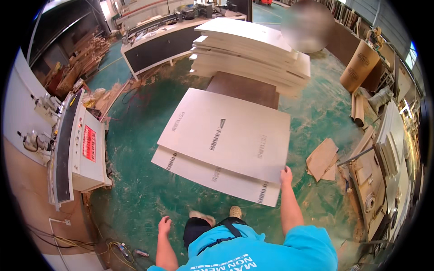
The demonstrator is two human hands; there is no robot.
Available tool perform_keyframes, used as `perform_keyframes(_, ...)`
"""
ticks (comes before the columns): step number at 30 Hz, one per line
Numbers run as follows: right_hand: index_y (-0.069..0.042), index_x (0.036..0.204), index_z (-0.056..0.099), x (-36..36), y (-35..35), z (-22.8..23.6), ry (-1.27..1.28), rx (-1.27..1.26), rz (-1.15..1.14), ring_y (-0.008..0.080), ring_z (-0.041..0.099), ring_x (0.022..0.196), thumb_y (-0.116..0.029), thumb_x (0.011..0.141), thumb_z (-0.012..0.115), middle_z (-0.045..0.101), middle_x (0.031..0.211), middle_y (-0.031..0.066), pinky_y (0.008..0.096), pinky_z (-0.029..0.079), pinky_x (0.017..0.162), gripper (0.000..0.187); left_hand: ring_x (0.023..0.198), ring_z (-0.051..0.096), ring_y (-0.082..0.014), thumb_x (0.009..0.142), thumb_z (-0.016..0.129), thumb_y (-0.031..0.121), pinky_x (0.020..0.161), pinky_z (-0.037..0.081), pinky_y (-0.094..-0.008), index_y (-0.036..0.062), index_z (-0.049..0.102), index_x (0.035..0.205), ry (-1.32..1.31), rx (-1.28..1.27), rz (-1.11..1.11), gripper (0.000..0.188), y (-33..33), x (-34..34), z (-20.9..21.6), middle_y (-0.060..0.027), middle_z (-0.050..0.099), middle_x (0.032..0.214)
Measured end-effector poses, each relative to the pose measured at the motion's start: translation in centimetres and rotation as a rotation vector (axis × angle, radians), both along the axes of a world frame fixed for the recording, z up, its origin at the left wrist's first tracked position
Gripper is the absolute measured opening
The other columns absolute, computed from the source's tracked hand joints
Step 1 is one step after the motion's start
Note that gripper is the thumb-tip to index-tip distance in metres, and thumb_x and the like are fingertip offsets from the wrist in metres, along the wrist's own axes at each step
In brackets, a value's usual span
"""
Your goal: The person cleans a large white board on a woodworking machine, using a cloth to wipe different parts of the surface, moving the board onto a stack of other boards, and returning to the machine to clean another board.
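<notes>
Right hand on the near corner of the top panel

The right hand (pixel 286 174) pinches the upper grey panel (pixel 228 135), which stretches away forward-left; the left hand (pixel 164 224) hangs spread, well apart.

A single head-worn fisheye view looks steeply down, forward over the workshop floor (pixel 135 180).
</notes>
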State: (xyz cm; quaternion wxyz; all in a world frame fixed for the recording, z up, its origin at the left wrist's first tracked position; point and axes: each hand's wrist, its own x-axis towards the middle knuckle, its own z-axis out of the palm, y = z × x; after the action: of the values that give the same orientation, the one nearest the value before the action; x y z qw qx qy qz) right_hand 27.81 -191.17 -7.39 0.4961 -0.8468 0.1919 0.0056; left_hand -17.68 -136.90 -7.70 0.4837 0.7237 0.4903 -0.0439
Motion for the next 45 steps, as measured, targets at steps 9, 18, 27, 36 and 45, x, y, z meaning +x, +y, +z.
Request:
perform_keyframes(9,-0.005,0.135,0.051,-0.6,11.4,1.4,0.169,-0.788,-0.468,0.0401,0.051,0.120,-0.040,0.083,0.060,0.053,0.131,0.0219,0.0488,0.040,0.104,0.063,0.084,0.062,-0.0163,0.085,0.061,0.011,0.076,0.051,-0.0288,-0.0033,0.059,0.122,-0.020,-0.282,0.183,0.039,19.5,7.9,-2.3,-0.0098,0.067,0.099)
perform_keyframes(18,-0.001,0.129,0.055,-8.1,18.1,0.7,0.292,-0.691,-0.504,0.0415,0.052,0.118,-0.035,0.087,0.058,0.057,0.123,0.0260,0.0491,0.041,0.102,0.054,0.105,0.064,-0.0272,0.087,0.062,0.019,0.091,0.049,-0.0363,0.0021,0.063,0.120,-0.196,0.153,-0.239,0.037,36.2,39.1,2.6,-0.0134,0.069,0.107)
perform_keyframes(27,0.001,0.091,0.062,-16.7,26.8,0.8,0.328,-0.467,-0.829,0.0417,0.060,0.092,-0.038,0.091,0.054,0.064,0.097,0.0237,0.0489,0.046,0.082,0.039,0.107,0.061,-0.0432,0.089,0.051,0.058,0.089,0.048,-0.0490,0.0017,0.062,0.113,0.134,0.383,-0.577,0.062,36.4,60.5,3.7,-0.0236,0.066,0.112)
perform_keyframes(36,0.001,0.105,0.067,-16.1,27.3,3.5,0.453,-0.465,-0.925,0.0450,0.061,0.102,-0.055,0.096,0.039,0.066,0.107,0.0270,0.0528,0.046,0.088,0.063,0.107,0.062,-0.0390,0.089,0.050,0.058,0.089,0.048,-0.0488,0.0038,0.066,0.113,0.191,0.348,-0.578,0.061,36.6,62.2,7.6,-0.0229,0.067,0.110)
perform_keyframes(45,-0.002,0.106,0.072,-18.6,44.6,11.2,0.526,-0.429,-1.066,0.0414,0.064,0.102,-0.062,0.094,0.034,0.069,0.107,0.0217,0.0516,0.049,0.087,0.072,0.097,0.066,-0.0382,0.090,0.049,0.056,0.085,0.048,-0.0478,0.0036,0.072,0.102,0.036,0.187,-0.277,0.058,53.7,51.1,7.0,-0.0185,0.072,0.100)
